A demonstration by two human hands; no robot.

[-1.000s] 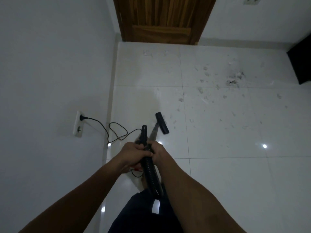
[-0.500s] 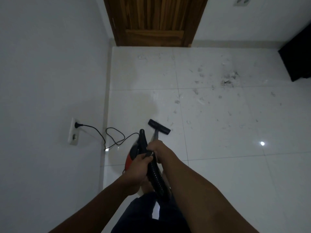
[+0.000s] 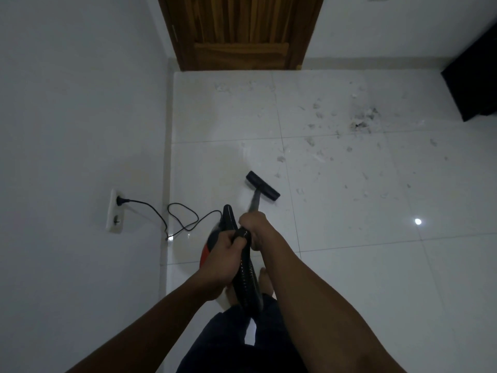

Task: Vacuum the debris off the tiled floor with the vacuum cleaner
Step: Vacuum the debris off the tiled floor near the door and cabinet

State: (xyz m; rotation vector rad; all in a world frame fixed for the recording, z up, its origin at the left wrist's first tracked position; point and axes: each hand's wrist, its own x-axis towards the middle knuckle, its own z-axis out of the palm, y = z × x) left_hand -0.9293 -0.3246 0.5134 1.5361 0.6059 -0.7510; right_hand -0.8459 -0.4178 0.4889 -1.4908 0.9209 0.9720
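A person is standing on a white tiled floor [image 3: 349, 278], gripping a vacuum cleaner [image 3: 215, 238]. The left hand [image 3: 223, 262] is curling its fingers around the ribbed black hose [image 3: 246, 281]; the right hand [image 3: 252, 224] is closing around the wand [image 3: 255, 201] just ahead. The black floor nozzle [image 3: 263, 186] is resting on the tile, near the edge of the scattered debris [image 3: 360, 122], which is lying toward the far right. A power cord [image 3: 183, 219] is running from the wall outlet [image 3: 116, 211] to the red body.
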